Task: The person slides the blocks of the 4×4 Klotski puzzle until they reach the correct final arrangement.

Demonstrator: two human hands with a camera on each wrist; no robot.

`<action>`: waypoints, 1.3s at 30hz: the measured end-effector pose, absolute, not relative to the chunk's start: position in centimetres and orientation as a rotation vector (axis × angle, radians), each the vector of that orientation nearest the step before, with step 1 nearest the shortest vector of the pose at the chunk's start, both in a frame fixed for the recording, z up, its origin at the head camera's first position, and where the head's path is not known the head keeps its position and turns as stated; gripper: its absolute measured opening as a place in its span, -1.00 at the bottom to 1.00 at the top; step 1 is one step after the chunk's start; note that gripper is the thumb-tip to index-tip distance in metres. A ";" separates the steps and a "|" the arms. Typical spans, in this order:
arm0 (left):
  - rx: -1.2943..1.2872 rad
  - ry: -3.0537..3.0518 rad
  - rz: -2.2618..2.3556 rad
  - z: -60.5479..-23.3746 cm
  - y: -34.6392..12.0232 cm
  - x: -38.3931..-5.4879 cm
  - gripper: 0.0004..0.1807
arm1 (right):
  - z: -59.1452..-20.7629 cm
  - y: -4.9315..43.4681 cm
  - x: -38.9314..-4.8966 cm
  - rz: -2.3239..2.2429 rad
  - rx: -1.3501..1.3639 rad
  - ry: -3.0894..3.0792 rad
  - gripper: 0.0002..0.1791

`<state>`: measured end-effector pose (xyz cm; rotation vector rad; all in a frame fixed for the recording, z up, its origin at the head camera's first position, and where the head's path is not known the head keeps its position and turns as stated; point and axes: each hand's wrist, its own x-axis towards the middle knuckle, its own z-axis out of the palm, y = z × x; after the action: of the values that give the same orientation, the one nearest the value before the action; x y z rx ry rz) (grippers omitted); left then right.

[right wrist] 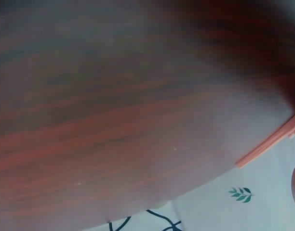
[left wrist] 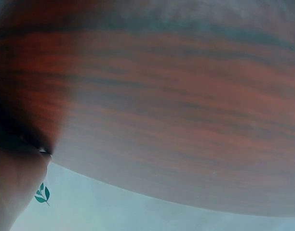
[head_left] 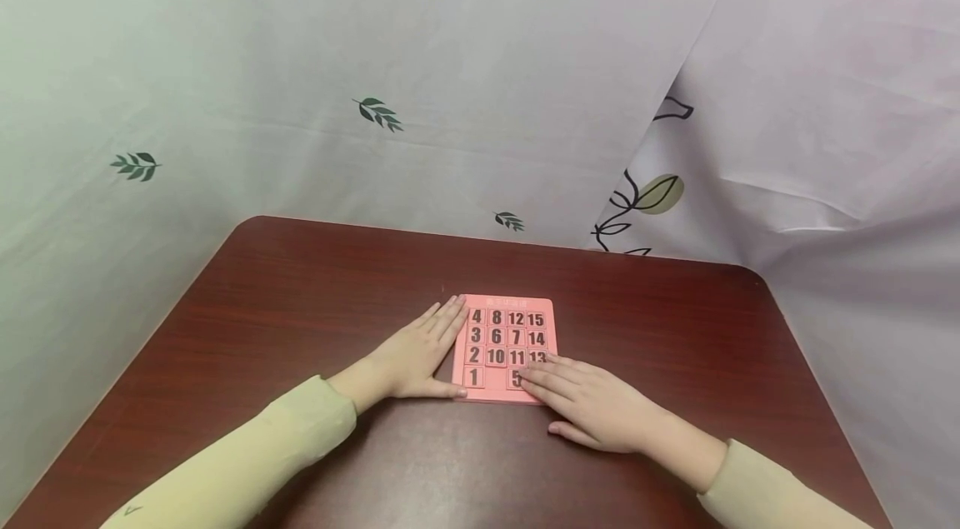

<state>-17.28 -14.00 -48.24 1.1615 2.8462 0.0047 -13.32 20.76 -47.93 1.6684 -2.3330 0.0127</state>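
A pink sliding number puzzle (head_left: 498,387) lies flat on the table, its square tiles printed with black numbers. In the bottom row a bare slot shows between the 1 tile (head_left: 473,377) and the 5 tile (head_left: 514,378). My left hand (head_left: 411,356) steadies the puzzle's left side, fingers stretched along the edge and thumb at the lower left corner. My right hand (head_left: 600,404) lies over the lower right, its straight fingertips on the 5 tile and by the 13 tile (head_left: 537,356). Those fingers hide the bottom right corner. In the right wrist view only the puzzle's edge (right wrist: 268,144) appears.
The dark red wooden table (head_left: 300,304) reaches out around the puzzle on every side. Behind it hangs a pale curtain (head_left: 450,54) with leaf prints, and another cloth (head_left: 840,137) hangs along the right.
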 end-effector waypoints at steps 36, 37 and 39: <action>1.149 2.850 0.018 -48.2 -14.0 -17.3 0.35 | -47.7 21.7 -12.8 0.041 1.622 -2.362 -0.28; 1.146 2.849 0.018 -48.2 -14.0 -17.3 0.35 | -47.7 21.9 -12.7 0.048 1.617 -2.364 -0.29; 1.142 2.846 0.023 -48.2 -14.0 -17.2 0.35 | -47.8 22.4 -12.6 0.057 1.608 -2.368 -0.30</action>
<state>-17.24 -13.99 -48.15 1.1422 2.8460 0.0234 -12.58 22.41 -47.78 1.6082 -2.3683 0.0572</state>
